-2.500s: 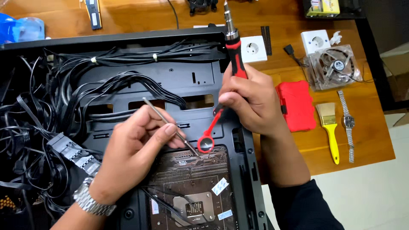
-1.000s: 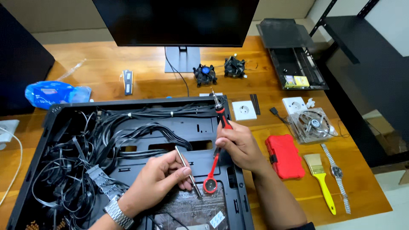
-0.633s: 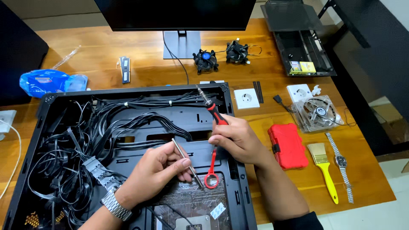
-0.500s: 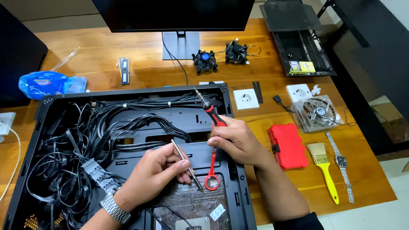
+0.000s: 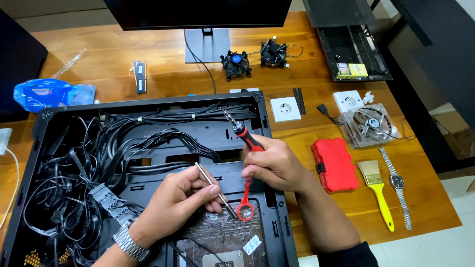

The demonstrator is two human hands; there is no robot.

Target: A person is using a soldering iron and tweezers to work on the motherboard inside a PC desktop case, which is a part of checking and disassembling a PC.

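Pinching thin metal tweezers (image 5: 216,190), left hand (image 5: 175,202) points tips at red ring tool (image 5: 245,210) over board in open black computer case (image 5: 59,118). Right hand (image 5: 277,165) clamped around red-black screwdriver (image 5: 245,134), shaft angled up-left. Red box (image 5: 335,164), yellow brush (image 5: 378,193) on counter (image 5: 158,49) to right.

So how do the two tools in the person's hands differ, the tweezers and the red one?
The tweezers in the left hand are thin, bare silver metal; the red tool in the right hand is red and black, thicker, with a ring at its lower end. The tweezers slant down to the right; the red tool stands steeper. Both tips meet low over the open computer case.
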